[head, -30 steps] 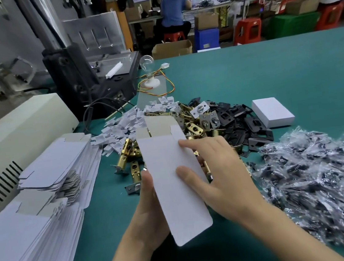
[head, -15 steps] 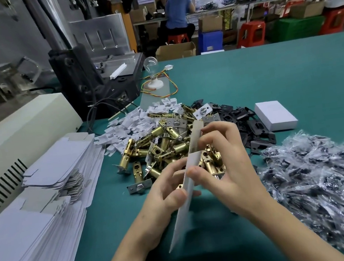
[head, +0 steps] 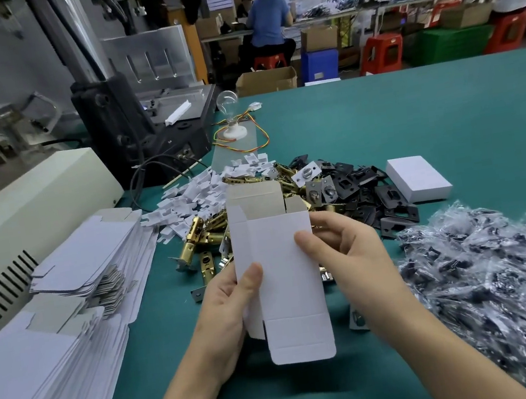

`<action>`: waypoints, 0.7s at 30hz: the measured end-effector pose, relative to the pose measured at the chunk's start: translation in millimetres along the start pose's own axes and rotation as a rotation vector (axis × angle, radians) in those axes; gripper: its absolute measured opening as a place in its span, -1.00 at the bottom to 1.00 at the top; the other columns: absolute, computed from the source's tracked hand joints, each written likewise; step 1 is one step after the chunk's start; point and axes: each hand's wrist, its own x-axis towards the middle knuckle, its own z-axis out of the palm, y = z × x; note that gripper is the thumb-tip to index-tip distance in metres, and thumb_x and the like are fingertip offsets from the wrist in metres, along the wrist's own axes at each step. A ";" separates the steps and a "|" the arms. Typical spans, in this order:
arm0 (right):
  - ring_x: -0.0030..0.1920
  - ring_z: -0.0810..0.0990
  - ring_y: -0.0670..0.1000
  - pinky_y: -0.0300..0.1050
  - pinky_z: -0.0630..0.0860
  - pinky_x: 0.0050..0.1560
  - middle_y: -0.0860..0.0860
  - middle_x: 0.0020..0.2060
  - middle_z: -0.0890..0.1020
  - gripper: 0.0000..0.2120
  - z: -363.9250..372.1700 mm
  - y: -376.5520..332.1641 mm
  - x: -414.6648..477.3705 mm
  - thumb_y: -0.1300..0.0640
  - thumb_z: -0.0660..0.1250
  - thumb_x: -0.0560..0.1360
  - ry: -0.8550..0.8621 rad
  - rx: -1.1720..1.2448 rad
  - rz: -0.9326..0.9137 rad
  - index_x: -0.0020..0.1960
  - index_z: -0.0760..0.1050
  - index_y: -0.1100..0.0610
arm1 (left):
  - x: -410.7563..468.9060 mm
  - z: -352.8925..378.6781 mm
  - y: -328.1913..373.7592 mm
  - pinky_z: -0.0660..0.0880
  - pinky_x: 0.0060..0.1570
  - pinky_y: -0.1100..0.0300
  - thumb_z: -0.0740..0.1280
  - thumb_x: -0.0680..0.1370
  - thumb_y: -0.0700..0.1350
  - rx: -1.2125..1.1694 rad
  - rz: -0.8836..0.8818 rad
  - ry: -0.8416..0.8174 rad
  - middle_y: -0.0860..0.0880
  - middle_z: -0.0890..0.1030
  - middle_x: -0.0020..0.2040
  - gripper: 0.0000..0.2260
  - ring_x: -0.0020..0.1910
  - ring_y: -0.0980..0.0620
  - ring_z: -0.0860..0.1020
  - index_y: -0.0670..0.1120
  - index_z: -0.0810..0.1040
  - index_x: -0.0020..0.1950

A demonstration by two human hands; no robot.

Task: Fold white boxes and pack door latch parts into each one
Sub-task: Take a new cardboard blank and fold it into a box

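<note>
Landmark: the heap of brass-coloured cylindrical latch bolts [head: 205, 234] is lying on the teal-green table top [head: 412, 117]; every position below is being taken from this heap.
Box in work: you are holding one white cardboard carton [head: 285, 274] upright just on your side of the heap, covering part of it. The carton is standing partly opened. Its far flaps are showing grey inner board, and its near tuck flap is hanging unfolded toward you.
Left hand: your left hand [head: 227, 312] is gripping the carton's left side panel, thumb pressing on the front face and fingers passing behind.
Right hand: your right hand [head: 351, 261] is pinching the carton's right edge, thumb on the front and fingers curled behind.
Carton interior: it is facing away, so I cannot tell what is inside.
Flat stock: stacked flat white carton blanks [head: 65, 294] are lying left of the heap.
White pieces: small white cut-out pieces [head: 193, 195] are lying scattered against the heap's far left side.
Plates: dark metal strike plates [head: 364, 185] are lying piled against the heap's right side.
Closed box: one closed white rectangular box [head: 418, 182] is sitting right of the heap, just beyond the plates.
Bagged parts: clear plastic bags of dark small parts [head: 502, 274] are lying heaped to the near right of the heap.
</note>
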 end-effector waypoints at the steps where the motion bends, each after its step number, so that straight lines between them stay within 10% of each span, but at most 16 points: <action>1: 0.00 0.76 0.01 -0.22 0.64 -0.10 0.02 -0.04 0.77 -0.81 -0.3 0.6 -0.7 0.19 0.39 0.62 0.009 -0.003 -0.001 0.13 0.67 -0.06 | 0.1 1.0 -0.4 0.67 -0.01 0.11 0.56 0.44 0.18 0.001 0.005 0.012 -0.17 0.74 0.19 -0.61 0.12 -0.11 0.73 0.02 0.75 0.18; 13: -0.10 0.77 0.07 0.12 0.71 -0.05 0.03 -0.18 0.77 -0.81 -1.7 5.2 -2.2 0.21 0.40 0.61 0.082 -0.085 -0.014 0.05 0.67 -0.08 | 4.4 0.2 -9.8 0.66 -0.10 0.19 0.52 0.52 0.17 0.170 0.194 0.201 -0.06 0.77 0.08 -0.75 0.02 -0.01 0.74 0.06 0.75 0.10; 21: -0.03 0.76 0.00 -0.10 0.68 -0.09 0.00 -0.09 0.78 -0.80 1.0 5.6 -1.8 0.20 0.41 0.60 -0.017 -0.059 -0.025 0.12 0.64 -0.08 | 9.1 -8.4 -9.8 0.63 -0.13 0.26 0.45 0.46 0.10 0.142 0.252 0.301 -0.04 0.77 -0.05 -0.79 -0.10 0.10 0.70 0.00 0.75 -0.05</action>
